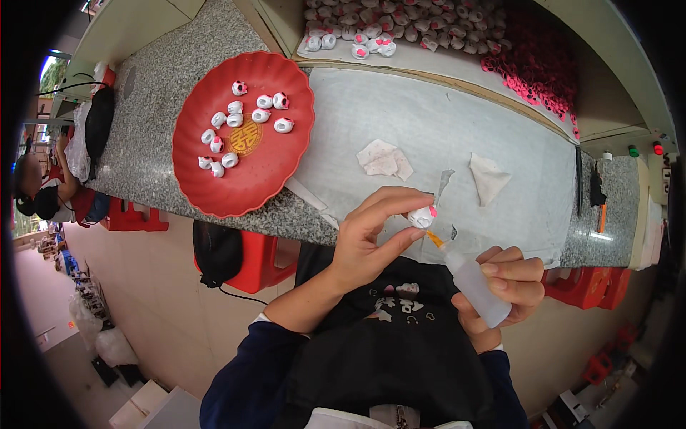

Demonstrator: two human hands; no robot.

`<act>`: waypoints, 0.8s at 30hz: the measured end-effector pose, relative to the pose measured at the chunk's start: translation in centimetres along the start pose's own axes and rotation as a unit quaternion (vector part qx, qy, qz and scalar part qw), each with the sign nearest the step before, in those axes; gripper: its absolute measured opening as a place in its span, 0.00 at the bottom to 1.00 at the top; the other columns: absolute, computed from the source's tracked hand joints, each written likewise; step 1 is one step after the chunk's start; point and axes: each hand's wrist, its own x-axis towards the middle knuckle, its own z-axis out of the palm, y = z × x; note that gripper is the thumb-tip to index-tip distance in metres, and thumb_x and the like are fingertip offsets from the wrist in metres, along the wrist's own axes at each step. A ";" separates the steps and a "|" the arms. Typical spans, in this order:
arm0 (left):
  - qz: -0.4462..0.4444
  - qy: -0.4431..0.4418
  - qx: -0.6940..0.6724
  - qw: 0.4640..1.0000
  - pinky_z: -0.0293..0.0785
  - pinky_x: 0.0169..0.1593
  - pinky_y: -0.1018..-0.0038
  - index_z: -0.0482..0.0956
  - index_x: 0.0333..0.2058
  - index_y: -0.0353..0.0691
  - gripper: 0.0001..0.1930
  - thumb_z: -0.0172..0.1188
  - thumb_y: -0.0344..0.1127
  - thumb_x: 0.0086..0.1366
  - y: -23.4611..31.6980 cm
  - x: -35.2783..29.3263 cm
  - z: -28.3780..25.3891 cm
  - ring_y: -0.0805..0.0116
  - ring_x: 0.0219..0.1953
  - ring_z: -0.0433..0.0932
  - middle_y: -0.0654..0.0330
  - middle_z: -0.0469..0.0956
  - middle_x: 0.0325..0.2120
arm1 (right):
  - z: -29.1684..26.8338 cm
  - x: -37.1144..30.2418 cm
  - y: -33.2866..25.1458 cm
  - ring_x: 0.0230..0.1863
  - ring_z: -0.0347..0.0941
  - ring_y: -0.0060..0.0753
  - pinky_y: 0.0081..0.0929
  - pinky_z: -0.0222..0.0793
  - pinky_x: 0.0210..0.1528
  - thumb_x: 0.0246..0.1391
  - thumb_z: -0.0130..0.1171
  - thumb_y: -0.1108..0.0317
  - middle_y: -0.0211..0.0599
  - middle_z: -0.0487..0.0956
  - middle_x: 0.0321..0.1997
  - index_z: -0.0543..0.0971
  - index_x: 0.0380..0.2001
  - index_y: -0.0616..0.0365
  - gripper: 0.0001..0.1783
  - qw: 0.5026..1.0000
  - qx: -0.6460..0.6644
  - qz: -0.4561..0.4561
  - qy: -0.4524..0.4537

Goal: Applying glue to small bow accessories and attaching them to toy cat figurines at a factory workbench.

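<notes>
Between the thumb and fingers of my left hand (371, 236) is a small round white figurine head (421, 217) with a pink patch on it. My right hand (509, 282) is wrapped round a translucent white squeeze bottle (477, 286), tilted so that its orange tip (435, 239) points up at the figurine head. The tip is at the head's lower edge; whether it touches I cannot tell. To the left, a red scalloped plate (193, 168) holds several similar white and pink pieces (284, 126).
A white sheet (336, 114) covers the work surface, with crumpled tissue (384, 159) and a folded white cloth (489, 179) on it. Many white heads (436, 25) and a pile of pink pieces (536, 68) fill the shelf behind. Red stools (264, 264) stand below the granite table; another person (64, 179) is far left.
</notes>
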 end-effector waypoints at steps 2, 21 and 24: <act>0.001 0.006 0.009 1.000 0.60 0.46 0.72 0.68 0.38 0.28 0.16 0.52 0.17 0.46 0.0 0.0 -0.1 0.64 0.43 0.65 0.50 0.67 0.38 | -0.2 0.1 -0.2 0.23 0.64 0.26 0.20 0.62 0.20 0.20 0.69 0.75 0.36 0.65 0.31 0.66 0.29 0.56 0.27 1.000 -0.006 0.013 -0.018; -0.015 0.147 -0.108 0.983 0.61 0.47 0.77 0.63 0.43 0.30 0.19 0.50 0.18 0.49 0.1 1.0 -2.3 0.70 0.42 0.67 0.52 0.67 0.40 | -7.7 9.9 15.1 0.29 0.67 0.28 0.25 0.66 0.29 0.37 0.52 0.77 0.37 0.68 0.27 0.67 0.31 0.61 0.12 0.945 -0.262 0.192 -0.043; -0.020 0.145 -0.104 0.984 0.61 0.47 0.77 0.63 0.43 0.30 0.19 0.50 0.18 0.49 0.3 0.9 -2.2 0.69 0.42 0.67 0.52 0.67 0.40 | -8.2 12.7 18.9 0.29 0.68 0.37 0.31 0.65 0.30 0.36 0.54 0.74 0.42 0.71 0.26 0.70 0.31 0.59 0.14 0.864 -0.485 0.091 -0.102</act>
